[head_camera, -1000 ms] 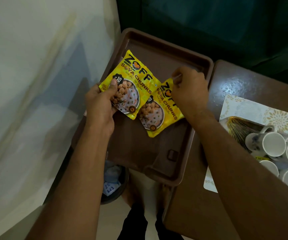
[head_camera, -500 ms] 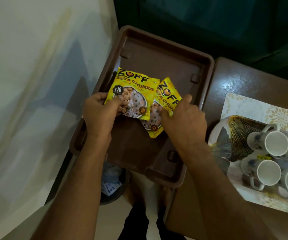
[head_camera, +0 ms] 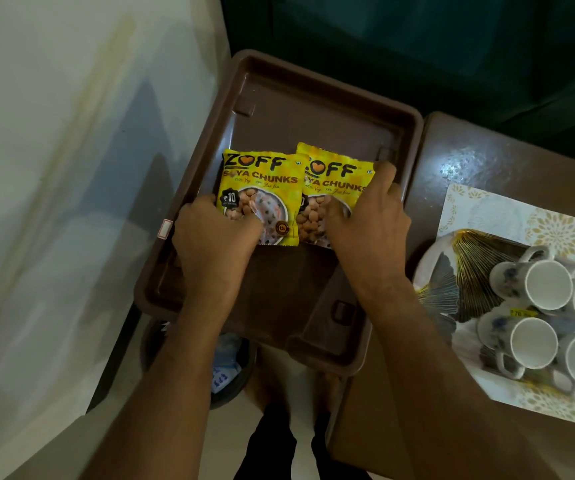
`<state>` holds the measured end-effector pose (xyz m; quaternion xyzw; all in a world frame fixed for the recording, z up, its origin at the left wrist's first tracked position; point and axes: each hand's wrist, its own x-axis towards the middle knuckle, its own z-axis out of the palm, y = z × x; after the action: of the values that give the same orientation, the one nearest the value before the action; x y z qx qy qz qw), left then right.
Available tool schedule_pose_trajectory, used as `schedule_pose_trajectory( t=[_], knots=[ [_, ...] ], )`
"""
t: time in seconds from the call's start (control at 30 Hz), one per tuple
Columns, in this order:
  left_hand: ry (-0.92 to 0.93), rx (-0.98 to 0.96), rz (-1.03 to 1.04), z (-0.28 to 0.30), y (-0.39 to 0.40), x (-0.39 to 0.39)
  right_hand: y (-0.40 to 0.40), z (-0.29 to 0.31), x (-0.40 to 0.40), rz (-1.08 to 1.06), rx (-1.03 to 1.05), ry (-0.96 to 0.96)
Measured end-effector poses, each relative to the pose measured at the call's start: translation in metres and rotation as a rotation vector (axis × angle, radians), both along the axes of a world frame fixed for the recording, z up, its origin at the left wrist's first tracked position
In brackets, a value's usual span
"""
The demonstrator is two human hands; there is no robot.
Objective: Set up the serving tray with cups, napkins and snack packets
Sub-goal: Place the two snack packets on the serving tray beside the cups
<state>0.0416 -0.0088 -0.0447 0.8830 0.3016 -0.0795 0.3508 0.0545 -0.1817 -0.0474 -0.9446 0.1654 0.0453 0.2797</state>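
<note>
Brown rectangular plastic serving tray as landmark, sitting at the left end of a brown glossy bench, near edge overhanging the floor. Two yellow foil "Zoff Soya Chunks" snack packets lying flat side by side in tray middle: left packet overlapping the edge of right packet, print facing up. Left hand on lower-left corner of left packet, fingers curled around that corner, thumb on top. Right hand on right packet, index finger stretched to its upper-right corner, other fingers bent on the lower part; pinching or just pressing, cannot tell. Right of tray: four white ceramic cups with blue floral print clustered on a white-and-gold patterned plate, over a white paper napkin with gold motifs. Below tray: dark round bin on floor.
</note>
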Motion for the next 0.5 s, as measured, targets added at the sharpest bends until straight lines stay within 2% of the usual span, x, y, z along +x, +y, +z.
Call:
schedule_pose_trajectory(
  t=[0.13,0.2,0.3,0.4,0.5],
  knots=[
    [-0.101,0.292,-0.256,-0.003,-0.014,-0.003,0.006,-0.006,-0.003,0.061,-0.075,-0.023],
    [-0.174,0.354,-0.438,-0.011,-0.019,-0.002,0.010,-0.009,-0.004,0.154,-0.190,-0.034],
    [-0.156,0.392,-0.649,-0.029,-0.022,-0.004,0.014,-0.017,-0.005,0.329,-0.281,-0.002],
    [-0.120,0.456,-0.747,-0.041,-0.019,-0.008,0.013,-0.029,-0.010,0.451,-0.318,0.068],
    [-0.108,0.524,-0.755,-0.048,-0.016,-0.007,0.004,-0.036,-0.011,0.454,-0.317,0.098]
  ],
)
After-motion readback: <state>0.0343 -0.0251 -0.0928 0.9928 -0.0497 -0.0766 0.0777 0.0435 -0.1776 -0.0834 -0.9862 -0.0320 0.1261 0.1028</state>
